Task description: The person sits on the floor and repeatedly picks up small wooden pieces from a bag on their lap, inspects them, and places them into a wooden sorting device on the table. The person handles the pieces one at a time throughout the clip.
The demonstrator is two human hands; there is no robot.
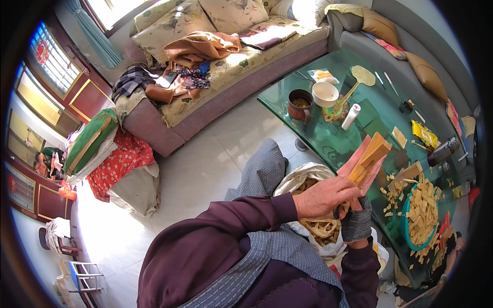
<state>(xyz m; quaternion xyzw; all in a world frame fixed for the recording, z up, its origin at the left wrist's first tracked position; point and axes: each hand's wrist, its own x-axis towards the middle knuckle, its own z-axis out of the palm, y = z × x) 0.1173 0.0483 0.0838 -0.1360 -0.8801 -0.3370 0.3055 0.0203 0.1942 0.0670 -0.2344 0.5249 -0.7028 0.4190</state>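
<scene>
My left hand [323, 196], bare, reaches across and grips the near end of a flat wooden piece [368, 158] lying against a pink cloth or pad [356, 154]. Wrapped in dark grey covering, my right hand [356, 219] closes just below, at the lower end of the same bundle; what exactly its fingers hold is partly hidden. Below both hands, white sacks [316, 169] hold yellowish strips [321, 231]. A teal basin [405, 215] heaped with pale yellow strips [421, 211] stands on the glass table at the right, with small cut bits [393, 192] scattered beside it.
The green glass table [277, 92] bears a brown mug [299, 104], a white bowl [325, 94], a fly swatter [362, 77], a white bottle [351, 116], a yellow packet [425, 134] and a flask [443, 151]. Sofas stand beyond. Another person's arm [452, 254] shows at lower right.
</scene>
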